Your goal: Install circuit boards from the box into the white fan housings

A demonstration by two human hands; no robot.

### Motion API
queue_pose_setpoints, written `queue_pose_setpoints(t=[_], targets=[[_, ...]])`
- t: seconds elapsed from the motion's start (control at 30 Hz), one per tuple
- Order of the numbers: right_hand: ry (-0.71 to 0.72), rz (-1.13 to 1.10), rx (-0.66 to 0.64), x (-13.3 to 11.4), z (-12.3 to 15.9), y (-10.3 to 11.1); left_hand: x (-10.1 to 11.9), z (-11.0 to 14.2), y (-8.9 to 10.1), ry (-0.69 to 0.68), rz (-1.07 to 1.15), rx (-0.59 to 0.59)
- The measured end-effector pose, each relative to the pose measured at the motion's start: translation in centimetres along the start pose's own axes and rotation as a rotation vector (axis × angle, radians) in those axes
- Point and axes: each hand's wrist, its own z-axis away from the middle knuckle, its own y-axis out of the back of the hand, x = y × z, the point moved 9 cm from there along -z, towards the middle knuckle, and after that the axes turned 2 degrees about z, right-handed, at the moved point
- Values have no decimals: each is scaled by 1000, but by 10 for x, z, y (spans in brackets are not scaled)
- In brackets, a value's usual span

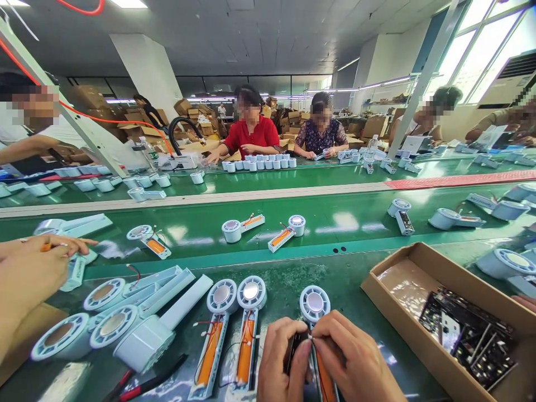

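My left hand (276, 360) is closed on a small black circuit board (295, 347), mostly hidden by the fingers. My right hand (355, 357) pinches a tiny white connector (310, 336) against the board's edge, the fingertips of both hands nearly meeting. Beneath them lies a light blue fan housing (315, 301) with a round grilled head; an orange battery (324, 374) shows in its handle, partly covered by my right hand. Just left of my hands, two similar housings (221, 296) (252, 292) lie side by side with orange batteries and loose wires.
At right stands a cardboard box (393, 324) holding several circuit boards (469, 335). More housings (144, 338) are piled at left, beside red-and-black-handled pliers (142, 385). A co-worker's hands (37, 273) work at far left. Beyond runs a green conveyor belt (335, 218) carrying scattered housings; people sit opposite.
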Motion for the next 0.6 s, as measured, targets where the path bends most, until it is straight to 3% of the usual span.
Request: queue_pose_setpoints(t=[0.13, 0.5, 0.6], targets=[[-10, 47, 35, 1, -1, 0, -6, 6, -1, -15, -63, 40], [297, 319, 44, -33, -5, 2, 3, 11, -9, -199, -161, 13], [324, 321, 47, -34, -4, 4, 5, 12, -14, -230, -148, -14]])
